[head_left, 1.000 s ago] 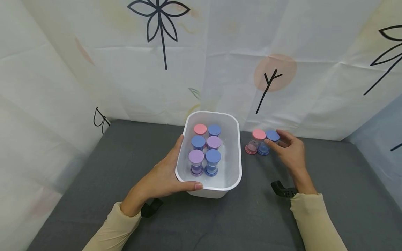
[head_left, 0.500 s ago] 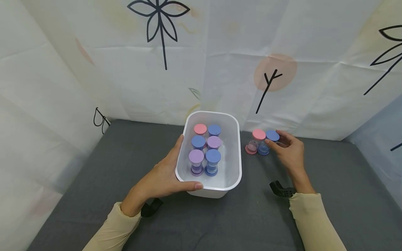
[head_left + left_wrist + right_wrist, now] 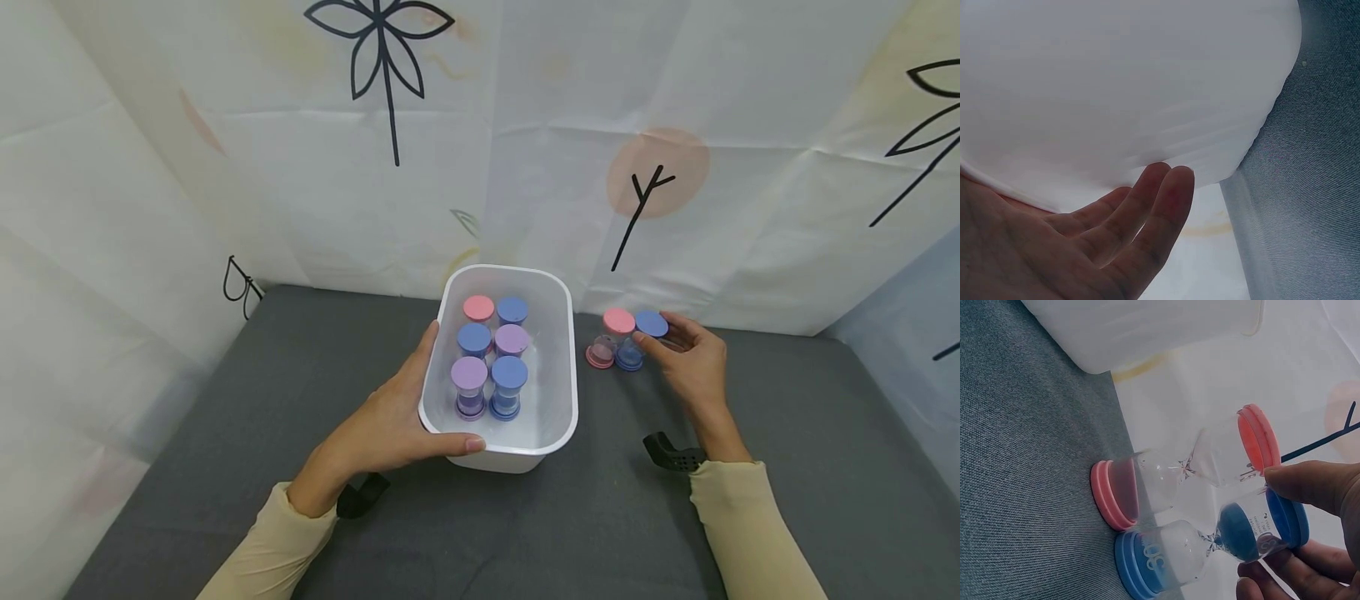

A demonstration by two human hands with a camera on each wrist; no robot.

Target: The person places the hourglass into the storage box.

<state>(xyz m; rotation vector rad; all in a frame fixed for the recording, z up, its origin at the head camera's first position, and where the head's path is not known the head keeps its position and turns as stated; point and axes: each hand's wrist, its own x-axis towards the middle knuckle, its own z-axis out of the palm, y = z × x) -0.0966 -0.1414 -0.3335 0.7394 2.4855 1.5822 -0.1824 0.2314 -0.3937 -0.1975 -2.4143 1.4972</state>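
Note:
My right hand [image 3: 693, 358] pinches the top of an upright blue hourglass [image 3: 630, 355] between thumb and fingers. Seen from the right wrist, blue sand [image 3: 1238, 531] lies in its upper bulb, and its lower cap [image 3: 1135, 569] is at the grey cloth. Right beside it stands a pink hourglass [image 3: 618, 322], whose upper cap is close to my thumb tip [image 3: 1282, 478]. My left hand [image 3: 393, 421] holds the near left corner of a white plastic bin [image 3: 551, 375], thumb along the front rim, fingers [image 3: 1172, 200] against the outer side wall.
Several hourglasses with purple caps [image 3: 468, 373], blue caps [image 3: 509, 372] and a pink cap [image 3: 478, 308] stand upright in two columns inside the bin. Dark grey cloth [image 3: 585, 517] covers the table. A white patterned curtain [image 3: 540, 192] rises along its back edge.
My right wrist has shifted very slightly to the left, the fingers staying at the blue hourglass. The left hand, the bin and the hourglasses have kept their places.

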